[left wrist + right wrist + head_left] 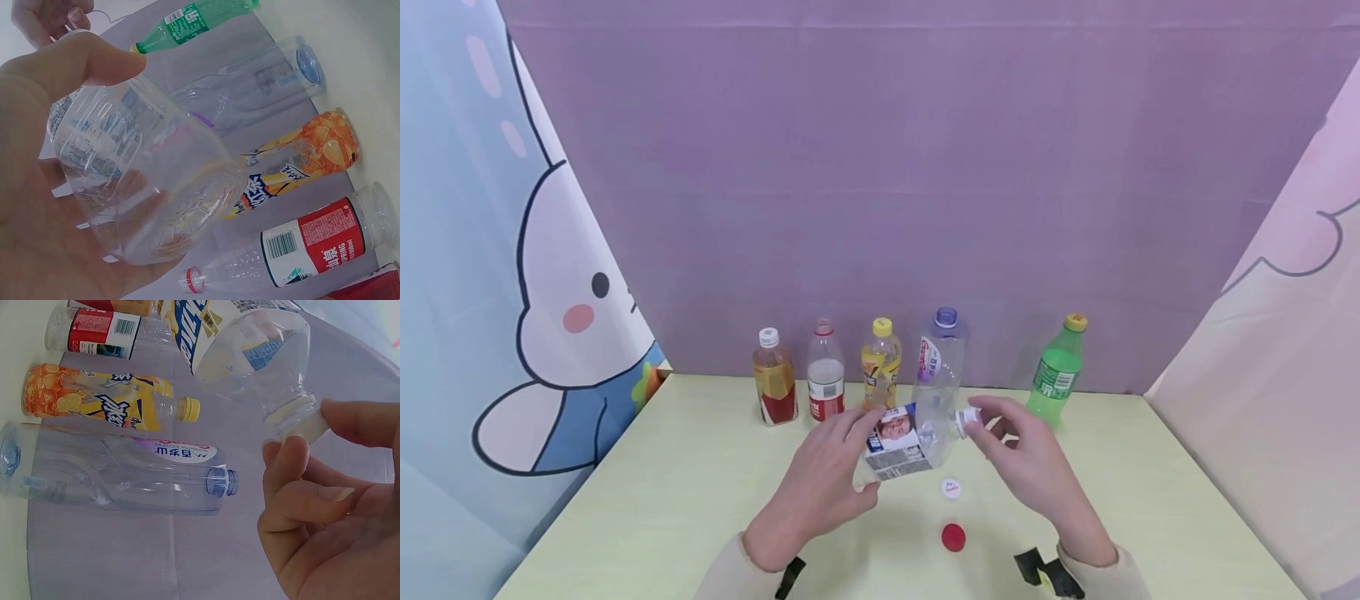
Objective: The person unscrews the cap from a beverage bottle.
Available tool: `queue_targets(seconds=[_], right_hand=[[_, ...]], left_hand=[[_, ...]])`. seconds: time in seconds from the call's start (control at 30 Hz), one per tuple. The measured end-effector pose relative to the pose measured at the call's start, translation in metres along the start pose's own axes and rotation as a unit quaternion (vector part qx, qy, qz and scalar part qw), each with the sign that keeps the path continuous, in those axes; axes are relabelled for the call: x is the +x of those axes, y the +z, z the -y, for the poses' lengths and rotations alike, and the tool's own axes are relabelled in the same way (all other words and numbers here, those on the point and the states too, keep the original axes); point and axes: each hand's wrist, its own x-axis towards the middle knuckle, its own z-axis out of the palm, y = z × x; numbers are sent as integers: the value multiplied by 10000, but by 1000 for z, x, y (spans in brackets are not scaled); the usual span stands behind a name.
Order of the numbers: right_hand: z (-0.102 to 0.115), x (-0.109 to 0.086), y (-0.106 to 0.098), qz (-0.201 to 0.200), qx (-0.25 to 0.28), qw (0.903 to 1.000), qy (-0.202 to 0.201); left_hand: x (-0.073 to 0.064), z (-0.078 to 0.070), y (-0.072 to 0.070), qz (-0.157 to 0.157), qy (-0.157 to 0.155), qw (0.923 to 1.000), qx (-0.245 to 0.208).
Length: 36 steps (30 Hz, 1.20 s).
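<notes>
My left hand [823,475] grips a clear plastic bottle [934,437] around its body, and the bottle lies tilted on its side above the table, neck toward the right. Its label shows white and blue with a printed picture. At the neck, my right hand [1026,450] pinches the white cap [310,428] between thumb and fingertips. In the left wrist view the bottle's clear base [200,219] faces the camera, with the thumb along one side. On the table below lie a loose white cap [951,488] and a red cap [953,537].
Along the back stand a white-capped bottle with amber contents [773,383], an uncapped red-label bottle [826,375], a yellow-capped bottle [881,358] and a tall uncapped clear bottle [951,358]. A green bottle [1057,371] stands farther right. Purple cloth [910,183] hangs behind the table.
</notes>
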Motion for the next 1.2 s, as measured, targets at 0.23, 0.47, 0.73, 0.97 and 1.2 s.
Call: queue_targets(seconds=[0.23,0.47,0.73,0.97,1.2], right_hand=[[0,-2,-3,-144,-103,9998,132],[-3,-3,-7,-181,78,9997,152],[-2,1,-3,-119,-80,9999,66],[-17,1,3,183,-276,9992,239],[-34,-2,9,663,-885,9938,139]], left_hand=[[0,1,0,-18,-64,10000,-50],[0,3,0,-194,-109,9997,-73],[1,6,-5,-412,-181,9990,-74],[1,8,-6,-473,-211,9986,-96],[1,9,-5,-644,-111,9978,-87]])
